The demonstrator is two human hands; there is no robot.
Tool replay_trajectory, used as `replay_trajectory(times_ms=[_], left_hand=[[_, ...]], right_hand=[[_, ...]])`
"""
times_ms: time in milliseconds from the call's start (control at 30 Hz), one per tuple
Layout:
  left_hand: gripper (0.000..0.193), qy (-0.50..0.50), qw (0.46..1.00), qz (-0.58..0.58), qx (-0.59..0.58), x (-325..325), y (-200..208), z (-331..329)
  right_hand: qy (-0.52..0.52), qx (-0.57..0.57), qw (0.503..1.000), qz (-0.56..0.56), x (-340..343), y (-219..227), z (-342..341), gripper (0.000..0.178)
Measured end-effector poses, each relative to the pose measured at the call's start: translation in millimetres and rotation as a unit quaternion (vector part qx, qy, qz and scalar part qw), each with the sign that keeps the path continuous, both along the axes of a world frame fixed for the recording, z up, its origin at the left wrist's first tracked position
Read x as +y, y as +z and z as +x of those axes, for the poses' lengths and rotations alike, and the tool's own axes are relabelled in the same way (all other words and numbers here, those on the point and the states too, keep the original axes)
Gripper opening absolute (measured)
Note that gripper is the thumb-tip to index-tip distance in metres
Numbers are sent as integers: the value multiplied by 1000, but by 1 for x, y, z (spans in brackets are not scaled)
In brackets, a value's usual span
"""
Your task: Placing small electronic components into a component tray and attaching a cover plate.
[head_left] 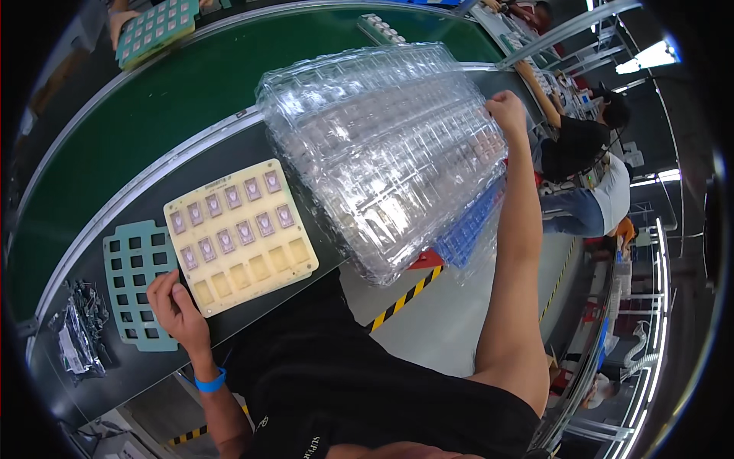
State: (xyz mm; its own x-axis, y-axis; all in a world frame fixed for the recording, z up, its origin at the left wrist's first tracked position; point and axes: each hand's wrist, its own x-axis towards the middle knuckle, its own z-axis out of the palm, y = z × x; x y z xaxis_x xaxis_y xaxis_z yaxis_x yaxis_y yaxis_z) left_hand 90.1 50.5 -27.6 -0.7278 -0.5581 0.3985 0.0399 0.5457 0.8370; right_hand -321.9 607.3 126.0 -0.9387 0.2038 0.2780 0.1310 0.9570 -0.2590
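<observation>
A cream square tray (252, 256) lies tilted on the dark worktop; small pinkish pieces sit in its two far rows, and the near row of pockets is bare. My left hand (177, 310) is closed at its lower left edge, over a teal frame (130, 287) with square openings. To the right rises a thick stack of clear plastic blister trays (390, 145). My right hand (506, 113) pinches the far right edge of that stack, the arm stretched out. Small pieces show through the clear plastic near this hand.
A green conveyor belt (92, 145) runs behind the worktop. Across it, another person's hand holds a teal tray (157, 30) of pieces. Dark bagged parts (80, 329) lie at the left. Blue trays (470, 229) stand below the clear stack. Co-workers (585, 141) are at the right.
</observation>
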Motion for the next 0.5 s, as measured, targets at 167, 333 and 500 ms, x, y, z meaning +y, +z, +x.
replay_trajectory(times_ms=[167,333,500], left_hand=[[21,-4,1000,-9,6,-2,-2,-2],[21,5,1000,-7,-1,-1,-2,-1],[21,10,1000,-10,2,1,-1,0]], right_hand=[[-69,-78,989,101,-25,-1,-15,34],[-154,-123,971,136,-24,-15,-28,37],[-163,-151,964,147,-17,-19,-40,38]])
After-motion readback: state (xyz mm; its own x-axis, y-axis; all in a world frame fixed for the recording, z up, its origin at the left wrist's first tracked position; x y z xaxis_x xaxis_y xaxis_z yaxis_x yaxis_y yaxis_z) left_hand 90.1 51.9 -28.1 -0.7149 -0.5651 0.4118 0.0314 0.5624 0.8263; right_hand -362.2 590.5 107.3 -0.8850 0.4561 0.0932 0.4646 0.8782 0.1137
